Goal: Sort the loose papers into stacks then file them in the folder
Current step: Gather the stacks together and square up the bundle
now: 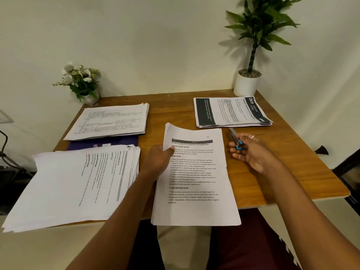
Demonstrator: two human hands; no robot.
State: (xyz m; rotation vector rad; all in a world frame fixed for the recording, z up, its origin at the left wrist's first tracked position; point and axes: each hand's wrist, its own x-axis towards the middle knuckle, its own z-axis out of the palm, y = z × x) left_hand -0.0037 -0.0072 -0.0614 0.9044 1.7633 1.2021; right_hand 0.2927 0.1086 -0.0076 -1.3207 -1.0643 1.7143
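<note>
Pinching centre sheaf [196,178] at its left edge with left hand [157,162], thumb on top, lower end overhanging the near table [292,172] edge. Gripping in right hand [251,151], fingers curled, a blue tool [236,142], possibly a stapler. Square the sheets, then fasten the top corner. Beyond: near-left stack [64,184], far-left stack [109,121] overlapping purple folder [105,144], far-right stack [231,112]; flower pot [81,82], potted plant [251,75], pale wall [155,45]

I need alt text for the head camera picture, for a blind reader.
A left hand holds a sheaf of printed papers at a wooden table, while the right hand grips a small blue tool. Three paper stacks and two potted plants sit on it.
</note>
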